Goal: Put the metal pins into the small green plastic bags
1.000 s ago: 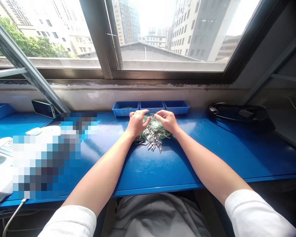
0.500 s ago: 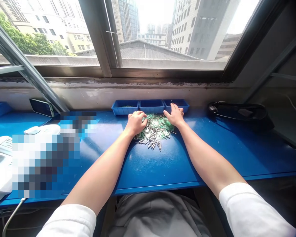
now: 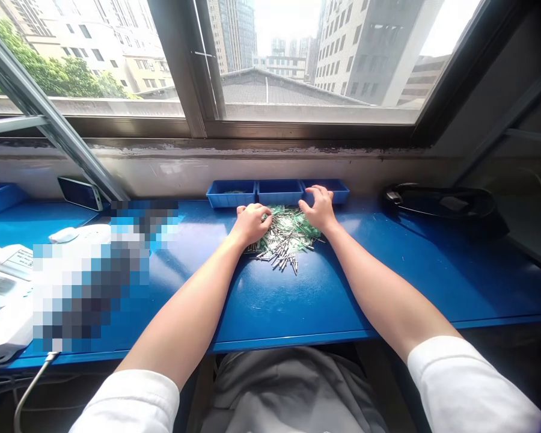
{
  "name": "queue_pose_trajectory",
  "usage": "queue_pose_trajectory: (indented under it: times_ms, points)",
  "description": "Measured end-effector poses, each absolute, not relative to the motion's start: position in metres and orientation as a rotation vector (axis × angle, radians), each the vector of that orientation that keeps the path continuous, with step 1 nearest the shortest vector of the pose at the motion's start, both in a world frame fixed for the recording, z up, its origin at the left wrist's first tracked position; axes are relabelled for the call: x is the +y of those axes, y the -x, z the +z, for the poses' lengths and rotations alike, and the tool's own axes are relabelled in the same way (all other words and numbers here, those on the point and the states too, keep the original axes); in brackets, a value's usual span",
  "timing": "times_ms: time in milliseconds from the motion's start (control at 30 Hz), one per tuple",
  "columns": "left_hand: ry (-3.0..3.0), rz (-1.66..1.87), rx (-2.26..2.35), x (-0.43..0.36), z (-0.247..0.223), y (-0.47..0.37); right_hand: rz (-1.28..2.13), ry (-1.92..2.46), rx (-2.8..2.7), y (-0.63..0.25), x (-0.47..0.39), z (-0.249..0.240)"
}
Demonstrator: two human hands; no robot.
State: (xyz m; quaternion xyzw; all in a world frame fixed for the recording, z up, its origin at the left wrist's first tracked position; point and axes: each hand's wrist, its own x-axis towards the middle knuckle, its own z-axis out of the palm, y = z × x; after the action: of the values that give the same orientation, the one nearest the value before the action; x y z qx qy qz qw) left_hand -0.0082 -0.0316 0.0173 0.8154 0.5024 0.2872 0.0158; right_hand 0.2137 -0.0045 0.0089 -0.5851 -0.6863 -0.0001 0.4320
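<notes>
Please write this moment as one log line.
left hand: at left edge of thin silver metal rod pile; right hand: at rightmost blue rectangular plastic bin; grips: unclear; surface: blue tabletop

A phone (image 3: pixel 77 193) sits at middle left. Green trees (image 3: pixel 67 77) show at upper left. A long black thing (image 3: pixel 446 203) lies at middle right.

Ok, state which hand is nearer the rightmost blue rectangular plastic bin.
Right. The right hand is near the front left of the bin; the left hand is farther off, at the left of the silvery metal pin pile.
</notes>
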Motion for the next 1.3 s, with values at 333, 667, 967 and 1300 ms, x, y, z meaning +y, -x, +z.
queue_pose_trajectory:
  times_ms: [333,667,967,1300]
  points:
    - [-2.562,0.922,1.310,-0.025,0.010,0.012,0.160,1.163,-2.328,-0.179,-0.036,0.020]
    - [-2.577,0.945,1.255,-0.019,0.006,0.014,0.193,1.170,-2.262,-0.176,-0.036,0.017]
    - [-2.441,1.261,1.180,-0.019,0.011,0.011,0.108,1.050,-2.191,-0.177,-0.035,0.016]
    - [-1.816,1.497,1.093,-0.029,0.020,-0.003,0.137,0.966,-2.113,-0.165,-0.044,0.020]
